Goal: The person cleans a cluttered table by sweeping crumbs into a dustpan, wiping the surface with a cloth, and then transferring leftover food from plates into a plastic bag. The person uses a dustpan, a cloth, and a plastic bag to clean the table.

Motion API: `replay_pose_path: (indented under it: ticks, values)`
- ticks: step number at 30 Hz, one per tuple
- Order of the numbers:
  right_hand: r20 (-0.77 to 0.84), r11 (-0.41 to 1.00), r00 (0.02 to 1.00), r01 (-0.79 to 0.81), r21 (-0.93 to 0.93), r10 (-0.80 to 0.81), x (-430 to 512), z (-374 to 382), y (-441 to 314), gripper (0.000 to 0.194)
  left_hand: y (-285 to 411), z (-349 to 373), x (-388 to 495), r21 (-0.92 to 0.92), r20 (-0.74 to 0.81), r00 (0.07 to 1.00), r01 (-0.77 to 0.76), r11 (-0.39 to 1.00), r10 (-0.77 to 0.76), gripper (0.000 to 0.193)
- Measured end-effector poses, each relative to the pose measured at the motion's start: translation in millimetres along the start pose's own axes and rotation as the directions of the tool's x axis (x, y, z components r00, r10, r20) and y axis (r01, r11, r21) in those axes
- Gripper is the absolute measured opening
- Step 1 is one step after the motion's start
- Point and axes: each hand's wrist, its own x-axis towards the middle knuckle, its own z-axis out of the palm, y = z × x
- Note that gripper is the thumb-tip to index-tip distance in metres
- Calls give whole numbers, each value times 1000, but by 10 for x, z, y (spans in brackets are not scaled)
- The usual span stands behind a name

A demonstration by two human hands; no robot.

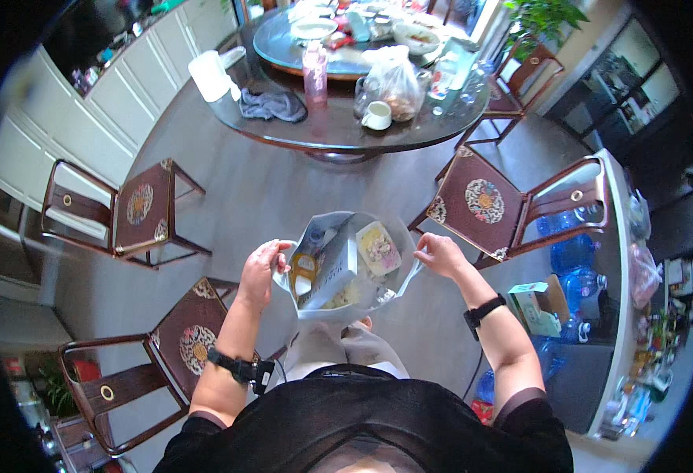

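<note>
A pale plastic bag (pixel 322 314) hangs in front of me, its mouth spread wide. My left hand (pixel 262 269) grips its left edge, and my right hand (pixel 439 254) pinches the right edge. Inside lies a light box (pixel 333 273) bearing writing, leaning across the middle. To its right is a rectangular tub or pack (pixel 379 248) with a yellow and pink top. A yellow-and-white item (pixel 304 272) shows at the left of the bag. Crumpled pieces lie lower down, too blurred to name.
Ahead stands a round dark dining table (pixel 334 133) with a glass turntable (pixel 281 50), a pink bottle (pixel 315 71), a white mug (pixel 377 115) and a grey cloth (pixel 272 105). Wooden chairs (pixel 139 204) flank me, one close right (pixel 482 201). Large blue water bottles (pixel 571 251) and an open carton (pixel 536 307) stand at right.
</note>
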Motion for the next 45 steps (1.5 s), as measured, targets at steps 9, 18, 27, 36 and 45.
replay_pose_path:
  ticks: [9,18,27,36,45]
  values:
    - [349,944,935,55,-326,66,1679,824,930,24,-1553,-360,1678,59,-213,942,279,958,-261,20]
    - [498,824,867,265,-501,23,2555,1774,1631,16,-2461,-168,2694,61,-333,796,554,830,-506,57]
    - [616,884,786,325,-337,-54,2914,2304,2451,22,-3837,-561,3106,260,-578,628,747,612,-521,50]
    - [244,930,925,213,300,-291,3249,80,2419,27,-4096,-80,3164,359,-906,406,885,297,-115,75]
    - [-875,993,479,118,-18,-73,4685,-3265,2947,88,-3256,811,2741,360,-849,508,757,544,-144,77]
